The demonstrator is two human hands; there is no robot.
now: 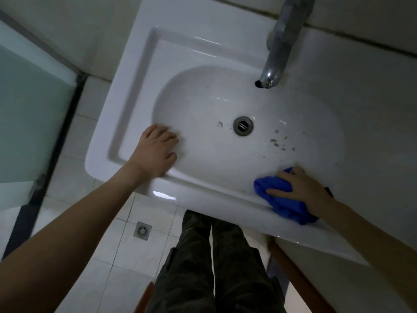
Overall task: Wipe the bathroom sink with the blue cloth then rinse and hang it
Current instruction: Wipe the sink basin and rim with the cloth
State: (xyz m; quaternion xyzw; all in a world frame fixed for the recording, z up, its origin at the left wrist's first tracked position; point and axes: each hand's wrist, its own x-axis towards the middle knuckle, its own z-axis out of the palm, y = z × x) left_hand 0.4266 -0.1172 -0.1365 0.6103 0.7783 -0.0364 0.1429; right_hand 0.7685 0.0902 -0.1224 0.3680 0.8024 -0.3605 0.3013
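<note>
A white bathroom sink [140,71] fills the middle of the head view, with a round metal drain [243,125] in its basin. Small dark specks [276,141] dot the basin to the right of the drain. The crumpled blue cloth [284,203] lies on the near right rim of the sink. My right hand [300,189] lies on top of it, fingers spread over the cloth and pressing it down. My left hand [155,149] rests flat on the near left rim, fingers reaching just over the basin's edge, holding nothing.
A chrome tap [282,41] reaches over the back of the basin. A frosted glass door [29,123] stands at the left. Below the sink lie a tiled floor with a floor drain [142,230] and my legs in dark trousers [216,267].
</note>
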